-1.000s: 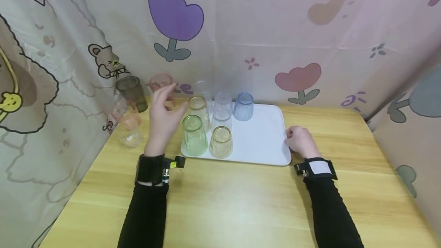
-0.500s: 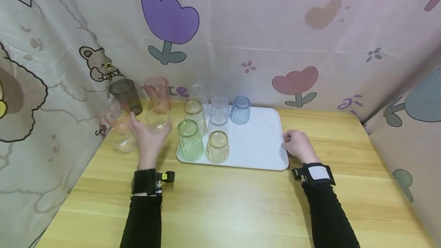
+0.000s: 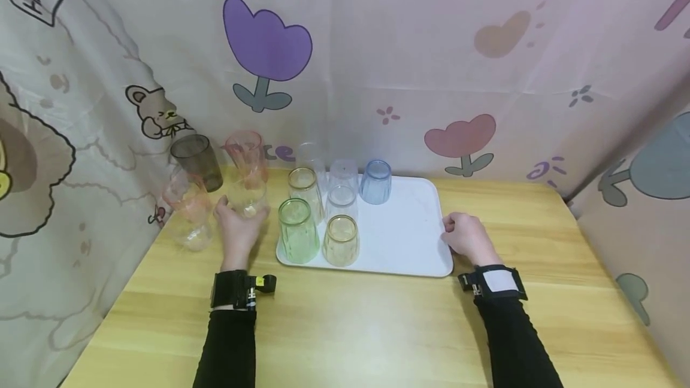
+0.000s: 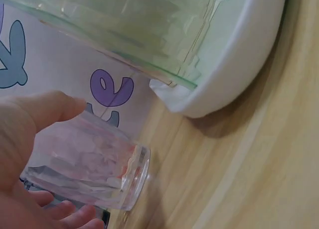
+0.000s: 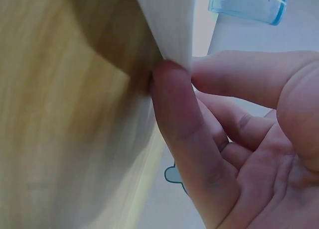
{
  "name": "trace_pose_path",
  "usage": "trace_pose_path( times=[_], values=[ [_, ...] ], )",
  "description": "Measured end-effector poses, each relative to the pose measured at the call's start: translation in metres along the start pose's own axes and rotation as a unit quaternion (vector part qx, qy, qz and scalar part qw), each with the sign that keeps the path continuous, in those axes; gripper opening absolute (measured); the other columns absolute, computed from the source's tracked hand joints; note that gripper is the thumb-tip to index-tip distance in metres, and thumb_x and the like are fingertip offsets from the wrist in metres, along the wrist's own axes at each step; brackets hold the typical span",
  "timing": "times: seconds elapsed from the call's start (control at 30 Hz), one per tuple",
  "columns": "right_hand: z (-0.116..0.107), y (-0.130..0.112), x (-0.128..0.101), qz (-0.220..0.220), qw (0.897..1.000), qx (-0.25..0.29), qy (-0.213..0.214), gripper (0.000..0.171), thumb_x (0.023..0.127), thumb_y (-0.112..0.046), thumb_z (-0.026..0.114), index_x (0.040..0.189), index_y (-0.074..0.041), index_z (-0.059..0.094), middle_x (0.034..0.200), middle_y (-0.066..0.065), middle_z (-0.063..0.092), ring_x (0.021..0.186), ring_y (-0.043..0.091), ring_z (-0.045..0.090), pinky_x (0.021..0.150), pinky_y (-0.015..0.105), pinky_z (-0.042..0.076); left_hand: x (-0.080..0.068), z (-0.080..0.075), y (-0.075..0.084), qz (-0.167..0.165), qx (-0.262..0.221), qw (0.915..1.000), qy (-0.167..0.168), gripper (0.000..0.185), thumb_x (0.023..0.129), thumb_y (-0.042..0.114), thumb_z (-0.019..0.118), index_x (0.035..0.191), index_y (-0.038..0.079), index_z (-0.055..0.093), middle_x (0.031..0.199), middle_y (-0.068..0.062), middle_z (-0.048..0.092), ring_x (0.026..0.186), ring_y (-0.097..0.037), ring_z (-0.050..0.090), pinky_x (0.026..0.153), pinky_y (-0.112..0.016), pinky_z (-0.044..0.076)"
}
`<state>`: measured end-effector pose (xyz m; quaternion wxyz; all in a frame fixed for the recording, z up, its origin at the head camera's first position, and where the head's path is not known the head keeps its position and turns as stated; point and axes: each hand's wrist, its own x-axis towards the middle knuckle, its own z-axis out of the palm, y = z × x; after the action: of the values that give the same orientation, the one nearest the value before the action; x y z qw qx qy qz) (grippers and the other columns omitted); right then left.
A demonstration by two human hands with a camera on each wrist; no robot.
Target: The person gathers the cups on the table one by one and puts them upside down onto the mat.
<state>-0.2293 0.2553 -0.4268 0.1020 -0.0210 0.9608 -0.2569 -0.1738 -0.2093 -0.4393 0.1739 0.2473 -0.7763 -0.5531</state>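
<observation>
A white tray (image 3: 409,238) lies on the wooden table and bears several upturned cups, among them a green cup (image 3: 296,229), a yellow cup (image 3: 341,238) and a blue cup (image 3: 375,181). My left hand (image 3: 237,224) is just left of the tray and grips a clear cup (image 3: 247,197) standing on the table. In the left wrist view my thumb and fingers curl round this clear cup (image 4: 94,164), beside the tray's rim (image 4: 234,74). My right hand (image 3: 466,235) pinches the tray's right edge (image 5: 169,20) between thumb and fingers (image 5: 174,104).
Left of the tray stand a dark grey cup (image 3: 196,160), a pink cup (image 3: 245,151) and a pink-and-clear stack (image 3: 188,214), close to the cartoon-print curtain (image 3: 81,136). The curtain walls the table at the back and on both sides. Bare tabletop (image 3: 350,328) stretches toward me.
My left hand has swung left from above the tray's cups, come down and taken hold of the clear cup. The right hand stays on the tray's edge.
</observation>
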Motion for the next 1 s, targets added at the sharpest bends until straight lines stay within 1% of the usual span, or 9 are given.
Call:
trace_pose_path(
  times=[0.17, 0.37, 0.5, 0.67, 0.8, 0.87, 1.0],
  values=[
    [0.000, -0.001, -0.002, 0.001, 1.000, 0.003, -0.001, 0.038, 0.093, 0.000, 0.065, 0.128, 0.013, 0.061, 0.114, 0.028, 0.066, 0.095, 0.036, 0.061, 0.079, 0.044, 0.056, -0.001, 0.004, -0.005, 0.013, -0.014, 0.9998, 0.008, 0.103, 0.084, 0.019, 0.083, 0.159, -0.004, 0.016, 0.161, -0.029, 0.023, 0.148, -0.046, 0.030, 0.124, -0.055, 0.026],
    [0.002, -0.001, -0.002, 0.009, 1.000, 0.001, 0.003, 0.037, 0.093, 0.000, 0.066, 0.128, 0.012, 0.062, 0.113, 0.027, 0.066, 0.093, 0.034, 0.061, 0.077, 0.041, 0.055, 0.002, 0.006, -0.008, 0.027, -0.008, 0.9995, 0.016, 0.091, 0.085, 0.017, 0.082, 0.153, -0.007, 0.026, 0.156, -0.030, 0.031, 0.146, -0.045, 0.032, 0.124, -0.055, 0.026],
    [0.002, 0.001, -0.001, 0.007, 1.000, 0.000, 0.006, 0.037, 0.093, 0.000, 0.066, 0.129, 0.011, 0.062, 0.114, 0.027, 0.067, 0.094, 0.034, 0.061, 0.078, 0.042, 0.055, 0.004, 0.008, -0.008, 0.023, -0.002, 0.9996, 0.015, 0.086, 0.087, 0.018, 0.081, 0.151, -0.006, 0.029, 0.156, -0.030, 0.030, 0.145, -0.045, 0.033, 0.123, -0.055, 0.027],
    [0.002, 0.001, -0.001, 0.002, 1.000, 0.001, 0.008, 0.037, 0.093, 0.001, 0.066, 0.128, 0.012, 0.062, 0.114, 0.029, 0.067, 0.094, 0.035, 0.062, 0.079, 0.044, 0.056, 0.005, 0.007, -0.007, 0.022, 0.006, 0.9996, 0.018, 0.085, 0.088, 0.020, 0.080, 0.151, -0.005, 0.029, 0.157, -0.029, 0.030, 0.146, -0.044, 0.033, 0.123, -0.054, 0.028],
    [0.002, 0.001, -0.001, 0.001, 1.000, 0.000, 0.008, 0.037, 0.093, 0.001, 0.066, 0.128, 0.012, 0.062, 0.113, 0.028, 0.067, 0.093, 0.035, 0.061, 0.078, 0.043, 0.056, 0.004, 0.006, -0.004, 0.020, -0.003, 0.9996, 0.019, 0.083, 0.088, 0.019, 0.079, 0.150, -0.004, 0.029, 0.156, -0.027, 0.030, 0.145, -0.042, 0.034, 0.122, -0.055, 0.030],
    [0.003, 0.001, -0.001, 0.002, 1.000, -0.001, 0.008, 0.037, 0.093, 0.001, 0.066, 0.128, 0.012, 0.062, 0.114, 0.028, 0.066, 0.094, 0.035, 0.061, 0.078, 0.043, 0.055, 0.003, 0.006, -0.002, 0.018, -0.009, 0.9996, 0.022, 0.082, 0.088, 0.019, 0.079, 0.149, -0.002, 0.030, 0.154, -0.026, 0.032, 0.141, -0.040, 0.037, 0.120, -0.054, 0.033],
    [0.003, 0.000, -0.001, 0.005, 1.000, -0.003, 0.008, 0.037, 0.094, 0.001, 0.065, 0.129, 0.012, 0.062, 0.115, 0.029, 0.066, 0.095, 0.036, 0.060, 0.080, 0.044, 0.055, 0.001, 0.004, 0.003, 0.022, -0.030, 0.9986, 0.038, 0.077, 0.087, 0.020, 0.080, 0.144, -0.001, 0.033, 0.142, -0.021, 0.039, 0.126, -0.033, 0.043, 0.109, -0.048, 0.040]
  ],
)
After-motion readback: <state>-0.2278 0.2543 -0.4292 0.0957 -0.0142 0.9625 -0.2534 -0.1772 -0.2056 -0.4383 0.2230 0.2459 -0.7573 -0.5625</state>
